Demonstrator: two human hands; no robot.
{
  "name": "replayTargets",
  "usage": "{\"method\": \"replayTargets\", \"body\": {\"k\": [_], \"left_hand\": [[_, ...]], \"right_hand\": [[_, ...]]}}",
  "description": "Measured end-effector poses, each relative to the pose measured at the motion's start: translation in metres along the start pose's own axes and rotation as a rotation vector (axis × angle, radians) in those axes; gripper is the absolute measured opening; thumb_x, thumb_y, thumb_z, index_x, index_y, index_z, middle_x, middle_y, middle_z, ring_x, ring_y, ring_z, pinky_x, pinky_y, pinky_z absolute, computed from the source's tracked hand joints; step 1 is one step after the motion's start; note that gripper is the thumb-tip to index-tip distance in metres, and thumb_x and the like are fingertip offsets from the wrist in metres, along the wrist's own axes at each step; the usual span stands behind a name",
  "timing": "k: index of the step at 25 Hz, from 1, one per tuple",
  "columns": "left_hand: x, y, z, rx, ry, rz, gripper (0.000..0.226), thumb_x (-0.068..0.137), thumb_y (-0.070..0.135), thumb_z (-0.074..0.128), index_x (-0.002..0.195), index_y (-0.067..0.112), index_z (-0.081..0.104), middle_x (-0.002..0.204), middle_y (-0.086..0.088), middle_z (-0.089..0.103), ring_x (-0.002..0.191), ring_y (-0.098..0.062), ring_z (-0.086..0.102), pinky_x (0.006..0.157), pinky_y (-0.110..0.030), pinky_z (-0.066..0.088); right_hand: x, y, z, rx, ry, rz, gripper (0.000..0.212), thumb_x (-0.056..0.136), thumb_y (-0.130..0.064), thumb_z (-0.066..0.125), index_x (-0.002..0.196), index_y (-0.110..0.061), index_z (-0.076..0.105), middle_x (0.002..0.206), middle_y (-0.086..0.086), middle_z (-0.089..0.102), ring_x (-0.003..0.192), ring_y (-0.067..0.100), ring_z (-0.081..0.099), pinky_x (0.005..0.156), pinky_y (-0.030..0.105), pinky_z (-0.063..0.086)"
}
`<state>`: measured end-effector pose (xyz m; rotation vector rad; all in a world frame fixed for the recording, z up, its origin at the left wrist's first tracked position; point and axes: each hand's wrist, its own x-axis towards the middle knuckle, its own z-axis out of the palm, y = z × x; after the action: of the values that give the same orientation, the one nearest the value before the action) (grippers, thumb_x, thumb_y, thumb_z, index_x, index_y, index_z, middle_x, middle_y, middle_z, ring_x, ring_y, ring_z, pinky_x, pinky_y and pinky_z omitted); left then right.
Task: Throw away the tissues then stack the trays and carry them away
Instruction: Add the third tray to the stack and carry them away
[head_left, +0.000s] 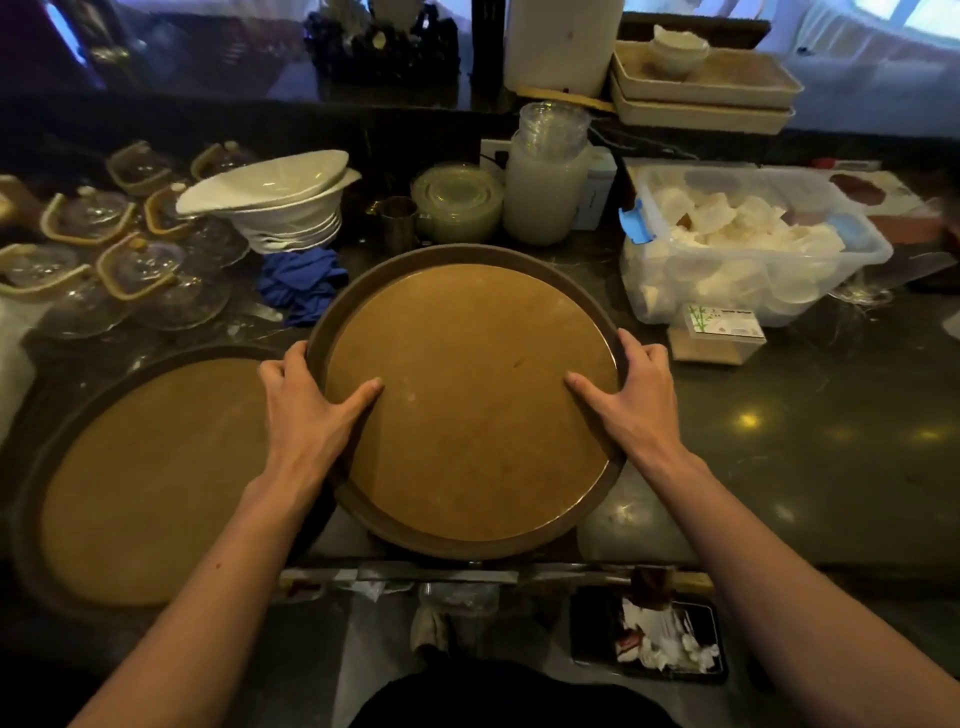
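Observation:
A round brown tray (467, 395) with a dark rim sits in the middle of the dark counter, its near edge past the counter's front. My left hand (306, 400) grips its left rim, thumb on the inner surface. My right hand (628, 395) grips the right rim the same way. A second round brown tray (156, 478) lies flat on the counter to the left, its right edge under my left forearm. Crumpled white tissues (665, 644) lie in a dark bin below the counter's front edge, at the lower right.
Stacked white bowls (280, 202), glass lids with tan handles (124, 260) and a blue cloth (301, 283) crowd the back left. A clear plastic box (748, 244) of white items and a small toothpick box (717, 332) stand at the right. Glass bowls (457, 200) stand behind the tray.

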<state>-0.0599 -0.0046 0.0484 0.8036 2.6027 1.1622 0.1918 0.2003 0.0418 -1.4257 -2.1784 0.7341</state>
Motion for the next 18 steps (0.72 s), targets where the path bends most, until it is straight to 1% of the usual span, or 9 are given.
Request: {"method": "replayTargets", "body": {"k": [3,6,10,12,15,18], "left_hand": [[-0.037,-0.011,-0.019,-0.003,0.071,-0.073,0.096,0.070,0.044,0.083,0.145,0.011,0.033,0.137,-0.014,0.035,0.123,-0.031,0.044,0.104,-0.038,0.038],[-0.076,-0.029,-0.041,0.008,0.151,-0.159,0.096,0.070,0.043,0.083,0.145,0.011,0.033,0.137,-0.014,0.035,0.124,-0.031,0.043,0.106,-0.038,0.036],[-0.120,-0.065,-0.078,0.023,0.292,-0.274,0.096,0.071,0.043,0.083,0.145,0.008,0.034,0.137,-0.018,0.036,0.128,-0.033,0.041,0.109,-0.035,0.031],[-0.132,-0.086,-0.097,0.024,0.333,-0.321,0.096,0.071,0.045,0.082,0.145,0.007,0.033,0.137,-0.018,0.035,0.128,-0.033,0.040,0.109,-0.035,0.032],[-0.137,-0.121,-0.123,0.043,0.375,-0.368,0.096,0.072,0.049,0.080,0.145,0.009,0.034,0.136,-0.017,0.036,0.127,-0.034,0.040,0.109,-0.040,0.035],[-0.131,-0.157,-0.144,0.025,0.378,-0.392,0.093,0.071,0.048,0.080,0.144,0.011,0.035,0.136,-0.015,0.036,0.128,-0.034,0.039,0.107,-0.044,0.037]], "right_hand": [[-0.014,-0.007,0.004,0.048,-0.057,-0.096,0.092,0.077,-0.052,0.075,0.150,-0.017,0.032,0.129,0.008,0.042,0.113,0.020,0.048,0.092,0.033,0.043],[-0.030,-0.021,0.017,0.114,-0.110,-0.172,0.089,0.078,-0.050,0.075,0.149,-0.017,0.034,0.127,0.007,0.043,0.106,0.012,0.043,0.088,0.028,0.041],[-0.053,-0.054,0.050,0.149,-0.223,-0.268,0.088,0.077,-0.051,0.075,0.149,-0.018,0.035,0.128,0.007,0.043,0.106,0.010,0.041,0.089,0.028,0.039],[-0.066,-0.077,0.070,0.171,-0.263,-0.289,0.087,0.077,-0.051,0.075,0.148,-0.019,0.036,0.128,0.006,0.043,0.107,0.011,0.042,0.089,0.028,0.039],[-0.083,-0.106,0.102,0.192,-0.285,-0.296,0.085,0.077,-0.050,0.075,0.147,-0.019,0.038,0.125,0.004,0.044,0.107,0.011,0.043,0.088,0.028,0.039],[-0.097,-0.132,0.134,0.220,-0.301,-0.267,0.082,0.078,-0.047,0.075,0.146,-0.021,0.039,0.124,0.001,0.044,0.109,0.012,0.045,0.094,0.033,0.043]]}}
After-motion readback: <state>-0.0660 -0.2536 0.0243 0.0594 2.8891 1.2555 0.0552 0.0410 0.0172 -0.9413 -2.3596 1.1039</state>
